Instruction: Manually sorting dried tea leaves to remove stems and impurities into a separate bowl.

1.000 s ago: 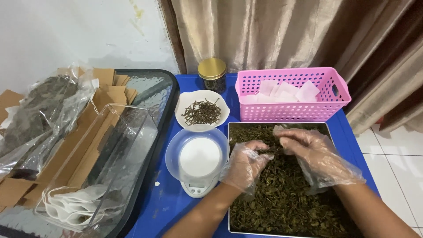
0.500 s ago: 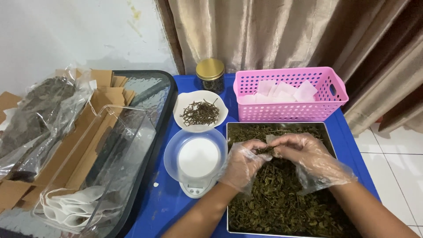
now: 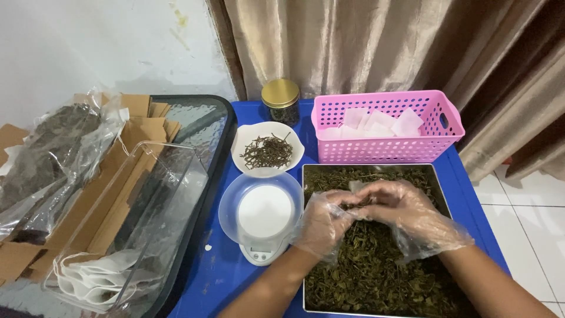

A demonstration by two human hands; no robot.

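A shallow metal tray (image 3: 442,194) sits at the near right of the blue table (image 3: 229,277), filled almost to its rim with dried leaves (image 3: 376,271): small, curled, olive-green to brown flakes with a few thin stems mixed in, lying loose and uneven.

Both hands wear thin, clear, crinkled plastic gloves and meet over the upper middle of the tray. The left hand (image 3: 322,221) comes in from below, wrist bent, its fingers (image 3: 341,199) curled inward toward the right hand. The right hand (image 3: 406,209) arches over from the right, palm down, its fingers (image 3: 368,194) drawn together at the tips and touching those of the left hand. Both hands look pinched around a small clump of leaves between them, though the loose gloves blur exactly how much each one has hold of.

Just left of the tray stands a small white kitchen scale (image 3: 263,218) with a round platform. Behind it is a white bowl (image 3: 268,150) of thin dark twigs, and behind that a glass jar (image 3: 281,100) with a gold lid. A pink perforated basket (image 3: 385,126) holding white paper sachets (image 3: 376,122) stands just behind the tray. To the left, on a dark glass-topped surface, lie a clear plastic container (image 3: 141,224), brown paper envelopes (image 3: 129,135) and a clear bag (image 3: 47,153) of dark dried leaves.
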